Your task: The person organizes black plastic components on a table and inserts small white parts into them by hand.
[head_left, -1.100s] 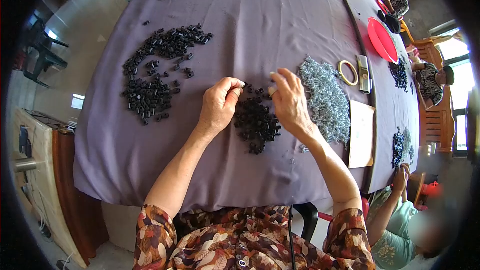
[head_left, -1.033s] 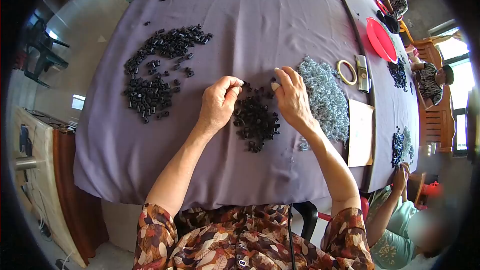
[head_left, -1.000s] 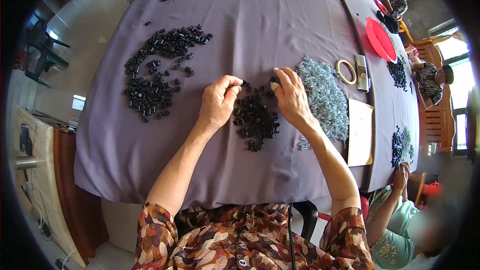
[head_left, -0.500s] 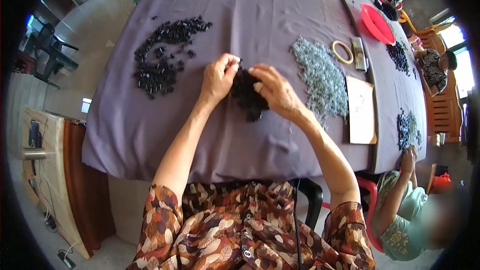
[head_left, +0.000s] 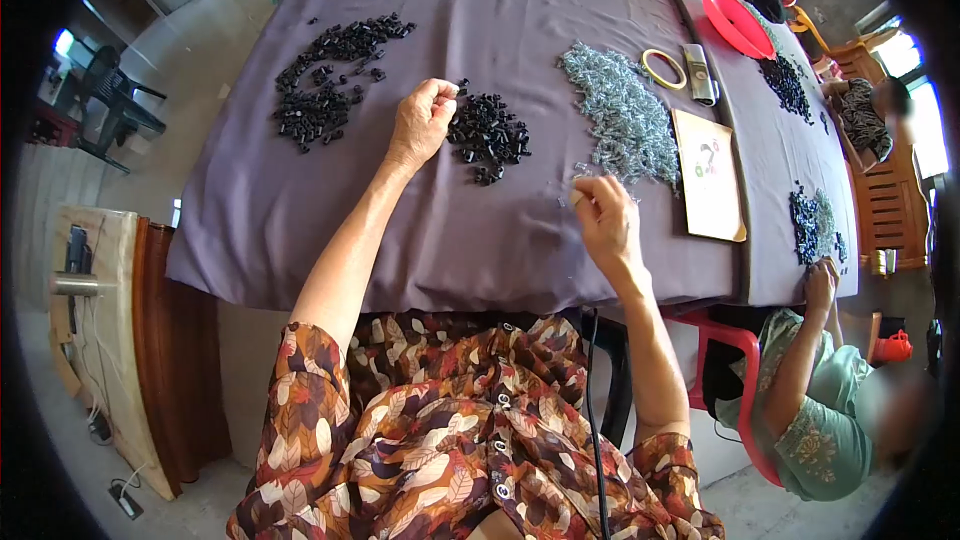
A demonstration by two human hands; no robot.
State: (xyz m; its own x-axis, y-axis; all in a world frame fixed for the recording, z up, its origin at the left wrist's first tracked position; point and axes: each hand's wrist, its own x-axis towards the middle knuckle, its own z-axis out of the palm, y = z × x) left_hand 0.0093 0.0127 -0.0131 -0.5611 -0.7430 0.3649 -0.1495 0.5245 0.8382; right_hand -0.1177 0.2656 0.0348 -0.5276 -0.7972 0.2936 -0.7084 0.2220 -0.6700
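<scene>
- Mauve-draped desk [head_left: 500, 250] fills my feed, and I'm taking the middle black heap [head_left: 490, 140] as the centre of my clock.
- Left grip [head_left: 422, 125] is at nine to ten o'clock, right beside that heap: thumb and finger pinched together, a small black piece [head_left: 462, 87] showing at the tips. It looks held outward to keep its end exposed.
- Right grip [head_left: 612, 225] sits at four o'clock, fingers curled in toward the thumb; from here I cannot tell whether anything is caught there.
- Clear heap [head_left: 625, 115] spreads between two and three, just above that right hand; second black heap [head_left: 335, 85] lies at ten. I'd guess they're kept apart so the kinds don't mix, the nearer two within short reach.
- Card [head_left: 710, 180] lies flat at three, past the clear heap: red and green marks, too small for me to read.
- Grey tool [head_left: 701, 75] at two: no brand I can make out.
- Another person's hand [head_left: 822, 283] is at four, well apart, by a dark pile [head_left: 803, 225].
</scene>
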